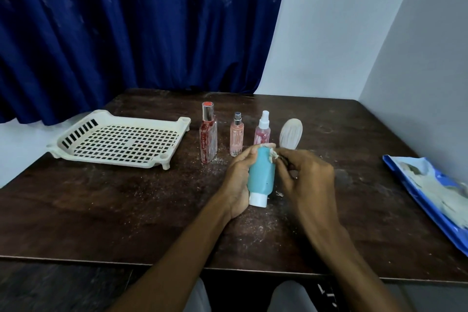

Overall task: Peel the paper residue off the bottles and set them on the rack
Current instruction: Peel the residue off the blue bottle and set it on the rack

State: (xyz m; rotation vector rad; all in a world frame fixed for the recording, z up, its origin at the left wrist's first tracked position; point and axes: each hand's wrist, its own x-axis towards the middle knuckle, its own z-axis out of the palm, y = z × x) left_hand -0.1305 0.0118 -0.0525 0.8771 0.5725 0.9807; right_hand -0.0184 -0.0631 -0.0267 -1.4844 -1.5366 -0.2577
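Left grip (237, 181) tight round teal bottle (262, 175), right grip (309, 177) pinched on paper residue (272, 156)

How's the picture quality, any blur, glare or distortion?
Head view: dim light, no glare; wide-angle lens bows the table edges; teal bottle in the left hand and residue pinched by the right hand look fairly sharp; blue packet at right looks soft.

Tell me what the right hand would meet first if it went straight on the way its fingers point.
The right hand points left and slightly away, fingertips pinching paper residue on the teal bottle. It would meet that bottle first, then probably the left hand gripping it.
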